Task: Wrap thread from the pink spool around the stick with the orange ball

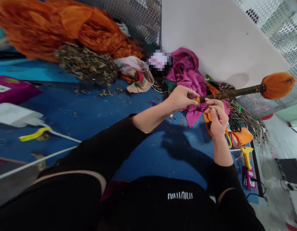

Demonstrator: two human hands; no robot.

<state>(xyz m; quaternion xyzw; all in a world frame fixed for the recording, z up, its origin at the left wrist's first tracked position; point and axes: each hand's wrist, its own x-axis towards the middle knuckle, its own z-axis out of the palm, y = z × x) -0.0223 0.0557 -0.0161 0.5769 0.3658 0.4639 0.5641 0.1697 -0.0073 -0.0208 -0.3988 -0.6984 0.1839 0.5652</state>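
Note:
My left hand (180, 98) is closed round the near end of a long dark stick (231, 93) wrapped in patterned fabric. The stick points right and ends in a round orange fabric ball (278, 85). My right hand (218, 118) is just below the stick's near end, fingers pinched on a thin strand or strip at the wrap; what it pinches is too small to name. Both hands work above the blue table (73, 109), over magenta cloth (189, 73) and orange fabric (243, 136).
A big heap of orange fabric (66, 25) and dried plant matter (88, 64) lies at the back left. Scissors with red and yellow handles (232, 139), a yellow glue gun (246, 155), twigs (249, 120) and a magenta box (11, 89) lie around. Perforated metal panels stand behind.

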